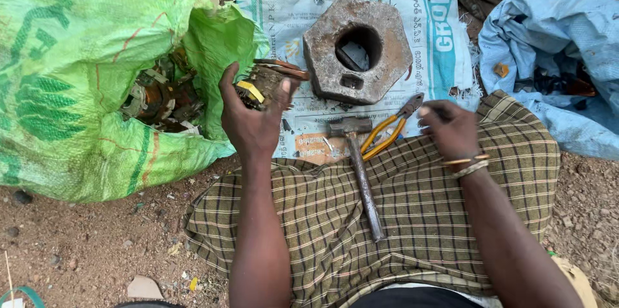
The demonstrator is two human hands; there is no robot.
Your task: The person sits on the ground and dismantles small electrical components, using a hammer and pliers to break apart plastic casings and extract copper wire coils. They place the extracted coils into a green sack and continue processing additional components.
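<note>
Left hand wrapped around a small wound motor part, just left of the hexagonal metal block. Right hand loosely curled below that block, fingertips just beside yellow-handled pliers; contact unclear. Hammer lying untouched beneath the block.

Item: small motor part, dark wound metal with a yellow tag and copper strands. Held off the ground in the left hand, tilted, just right of the green sack's mouth, left of the hexagonal block.
</note>
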